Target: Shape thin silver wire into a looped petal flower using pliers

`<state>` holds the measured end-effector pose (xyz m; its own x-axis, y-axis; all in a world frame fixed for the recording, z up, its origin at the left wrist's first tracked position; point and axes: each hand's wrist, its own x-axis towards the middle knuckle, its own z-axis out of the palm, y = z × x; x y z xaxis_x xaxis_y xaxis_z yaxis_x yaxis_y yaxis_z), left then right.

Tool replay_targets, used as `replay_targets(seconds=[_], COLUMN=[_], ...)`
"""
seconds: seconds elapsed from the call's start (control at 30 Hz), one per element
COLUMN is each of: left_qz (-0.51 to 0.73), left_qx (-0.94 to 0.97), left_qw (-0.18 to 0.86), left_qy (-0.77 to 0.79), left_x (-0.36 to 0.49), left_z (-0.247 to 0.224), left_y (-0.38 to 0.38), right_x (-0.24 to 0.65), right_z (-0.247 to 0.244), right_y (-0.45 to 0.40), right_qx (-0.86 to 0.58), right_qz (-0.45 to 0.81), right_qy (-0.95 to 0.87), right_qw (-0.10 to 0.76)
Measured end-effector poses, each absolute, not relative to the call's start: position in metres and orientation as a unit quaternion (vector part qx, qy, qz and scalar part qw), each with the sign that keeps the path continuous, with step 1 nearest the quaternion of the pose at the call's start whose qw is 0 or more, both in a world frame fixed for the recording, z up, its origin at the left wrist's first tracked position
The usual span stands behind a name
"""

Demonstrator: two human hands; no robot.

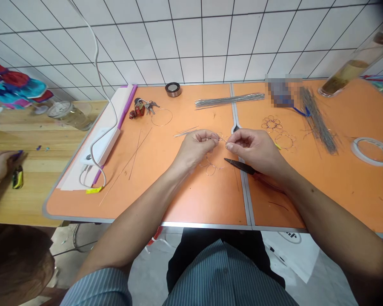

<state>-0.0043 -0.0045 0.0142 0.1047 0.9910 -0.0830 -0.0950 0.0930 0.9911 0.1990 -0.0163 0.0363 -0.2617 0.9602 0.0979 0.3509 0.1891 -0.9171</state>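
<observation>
Over the middle of the orange table, my left hand pinches a thin copper-coloured wire bent into small loops. Some of the wire loops hang below my fingers. My right hand is closed in a pinch at the wire's free end, a short gap from my left fingertips. Under my right hand and wrist lie pliers with dark jaws and red handles, partly covered by the forearm. Two flower-like wire shapes, one a looped wire flower, the other a wire ring, lie beyond my right hand.
A bundle of straight wires lies at the back, another wire bundle to the right. Also around are a tape roll, keys, a white power strip, a white ring and a glass bottle. Another person's hand is at left.
</observation>
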Motion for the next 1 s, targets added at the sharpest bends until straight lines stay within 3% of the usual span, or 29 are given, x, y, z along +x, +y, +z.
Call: replay_targets(seconds=[0.43, 1.0], left_qz=[0.459, 0.429], left_qx=[0.501, 0.541], left_qw=[0.561, 0.56], left_qy=[0.473, 0.458], left_x=[-0.001, 0.002], left_z=[0.013, 0.017], left_y=[-0.009, -0.016], right_x=[0.195, 0.194], right_z=[0.029, 0.03], right_y=[-0.009, -0.007], right_qx=[-0.465, -0.464], right_qz=[0.4, 0.375], right_qy=[-0.649, -0.675], right_qw=[0.449, 0.434])
